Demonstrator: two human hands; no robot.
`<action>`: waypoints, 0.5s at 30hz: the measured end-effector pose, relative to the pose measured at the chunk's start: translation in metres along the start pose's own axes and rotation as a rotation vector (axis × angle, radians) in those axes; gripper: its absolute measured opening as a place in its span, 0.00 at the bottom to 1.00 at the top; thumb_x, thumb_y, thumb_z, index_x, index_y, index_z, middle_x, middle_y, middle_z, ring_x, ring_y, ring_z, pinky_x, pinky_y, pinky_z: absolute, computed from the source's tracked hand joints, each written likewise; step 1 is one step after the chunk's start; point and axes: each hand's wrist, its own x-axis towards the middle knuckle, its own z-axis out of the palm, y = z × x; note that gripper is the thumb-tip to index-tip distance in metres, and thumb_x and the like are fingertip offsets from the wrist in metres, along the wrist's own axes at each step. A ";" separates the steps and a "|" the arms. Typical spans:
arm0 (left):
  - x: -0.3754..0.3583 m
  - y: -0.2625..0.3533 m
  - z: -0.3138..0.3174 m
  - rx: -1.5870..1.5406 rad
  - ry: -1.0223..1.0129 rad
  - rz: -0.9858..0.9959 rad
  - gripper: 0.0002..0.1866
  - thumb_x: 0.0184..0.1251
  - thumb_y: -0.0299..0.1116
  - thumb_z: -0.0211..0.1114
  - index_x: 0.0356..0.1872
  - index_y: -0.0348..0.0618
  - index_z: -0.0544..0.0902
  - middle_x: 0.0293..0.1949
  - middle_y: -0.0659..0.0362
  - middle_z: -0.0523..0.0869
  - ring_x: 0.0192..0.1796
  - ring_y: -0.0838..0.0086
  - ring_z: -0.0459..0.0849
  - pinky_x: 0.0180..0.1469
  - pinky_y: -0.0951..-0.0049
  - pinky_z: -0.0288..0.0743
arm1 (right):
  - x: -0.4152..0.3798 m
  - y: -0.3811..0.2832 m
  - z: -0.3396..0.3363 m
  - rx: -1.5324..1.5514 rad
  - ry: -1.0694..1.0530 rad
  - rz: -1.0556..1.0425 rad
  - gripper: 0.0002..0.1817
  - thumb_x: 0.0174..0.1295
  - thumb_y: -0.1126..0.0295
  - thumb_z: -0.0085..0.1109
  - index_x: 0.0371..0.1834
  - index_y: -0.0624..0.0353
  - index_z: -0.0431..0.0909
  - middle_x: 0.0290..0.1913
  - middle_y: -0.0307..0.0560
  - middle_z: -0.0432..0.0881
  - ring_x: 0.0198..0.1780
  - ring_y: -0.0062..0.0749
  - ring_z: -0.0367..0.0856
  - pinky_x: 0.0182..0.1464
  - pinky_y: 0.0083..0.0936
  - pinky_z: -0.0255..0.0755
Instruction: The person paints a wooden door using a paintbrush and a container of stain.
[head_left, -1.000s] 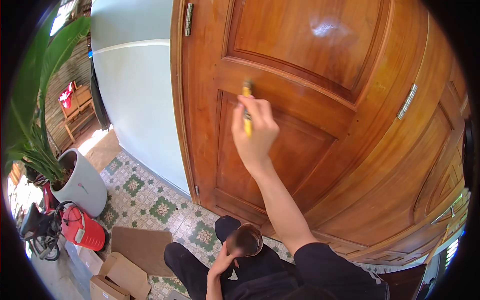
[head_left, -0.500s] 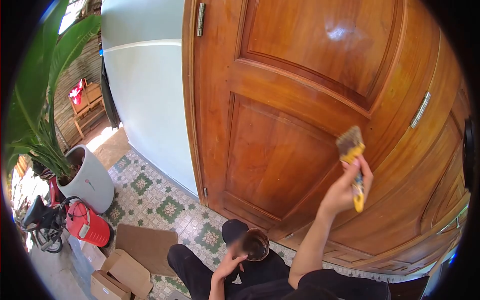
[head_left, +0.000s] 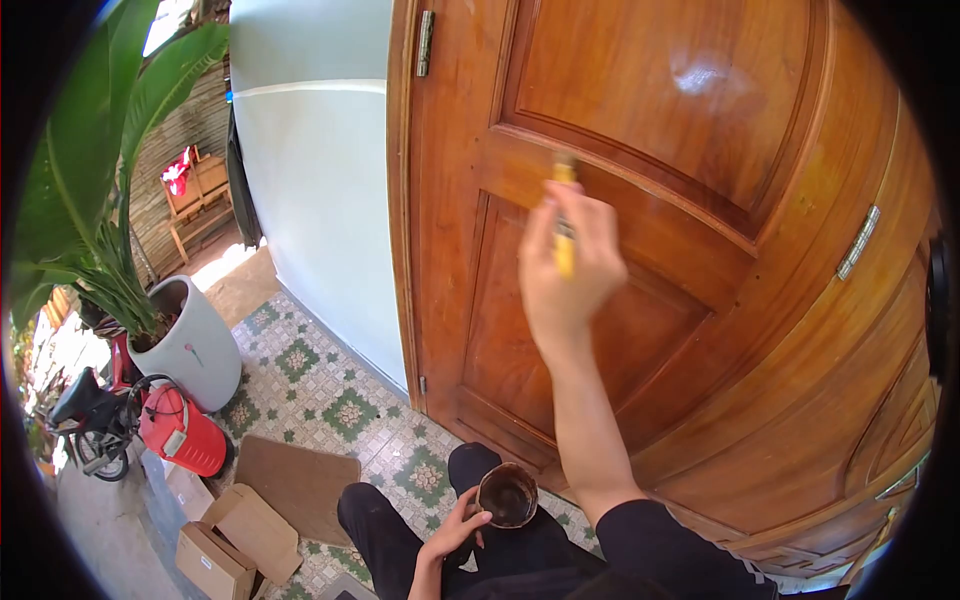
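Note:
My right hand [head_left: 575,270] grips a paintbrush [head_left: 565,255] by its yellow handle, raised in front of the brown wooden door [head_left: 660,160]. The brush head points up and overlaps the horizontal rail between the upper and lower panels; its bristles look thin and blurred from this angle. Low down, my left hand [head_left: 460,525] is wrapped around the side of a small round container [head_left: 508,497] with dark brown liquid inside and stained walls. The container sits close over my black-trousered leg.
A pale wall [head_left: 320,200] borders the door on the left. Patterned tiles [head_left: 350,410] cover the floor, with a brown mat [head_left: 300,485] and an open cardboard box [head_left: 215,565] on it. Further left stand a red canister [head_left: 185,430] and a potted plant [head_left: 195,345].
My right hand has swept the paintbrush left and upward across the door, from the lower right to the middle rail. My left hand still holds the container; the view has shifted slightly.

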 end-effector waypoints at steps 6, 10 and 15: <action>0.001 -0.012 -0.005 -0.069 0.036 0.007 0.42 0.75 0.39 0.65 0.79 0.34 0.50 0.55 0.48 0.81 0.33 0.69 0.84 0.33 0.71 0.82 | -0.010 -0.017 0.061 0.156 -0.344 0.047 0.07 0.61 0.72 0.65 0.41 0.51 0.86 0.39 0.46 0.84 0.38 0.44 0.87 0.37 0.35 0.80; 0.005 -0.019 -0.014 -0.084 0.042 0.003 0.42 0.75 0.40 0.65 0.79 0.35 0.51 0.55 0.48 0.80 0.33 0.69 0.84 0.34 0.70 0.83 | 0.009 0.008 -0.011 0.294 0.013 0.183 0.08 0.63 0.80 0.63 0.44 0.58 0.85 0.41 0.50 0.85 0.40 0.42 0.87 0.43 0.34 0.80; 0.001 -0.011 -0.002 -0.037 0.057 0.001 0.37 0.75 0.41 0.62 0.77 0.38 0.56 0.52 0.52 0.79 0.29 0.70 0.84 0.39 0.72 0.81 | 0.008 0.021 -0.064 0.214 0.257 0.344 0.07 0.65 0.86 0.61 0.44 0.70 0.83 0.38 0.54 0.84 0.41 0.42 0.86 0.44 0.33 0.82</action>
